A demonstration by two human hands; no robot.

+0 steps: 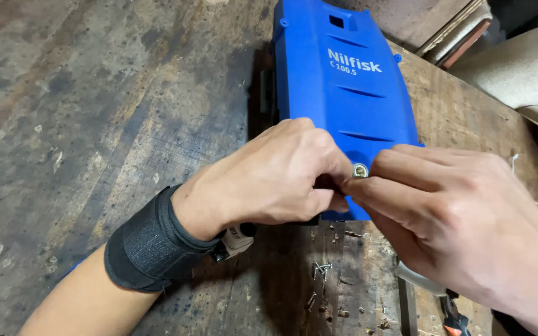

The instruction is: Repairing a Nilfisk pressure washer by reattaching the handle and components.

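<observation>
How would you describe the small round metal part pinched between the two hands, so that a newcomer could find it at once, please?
Start at the big blue plastic cover lying on the worn wooden bench. At its near edge the left hand and right hand meet, pinching a small metal ring between their fingertips. Unlike the loose screws scattered on the bench below, it is round, brassy and hollow-centred.

Worn, dark-stained wooden workbench (94, 124), scuffed and flecked with pale paint chips. Lying flat on it, toward the far side, a blue plastic cover (344, 81). Near the front edge, a scatter of small screws (320, 269), loose among wood debris. At the lower right, pliers (449, 308) with red-tipped handles, partly out of view.
</observation>
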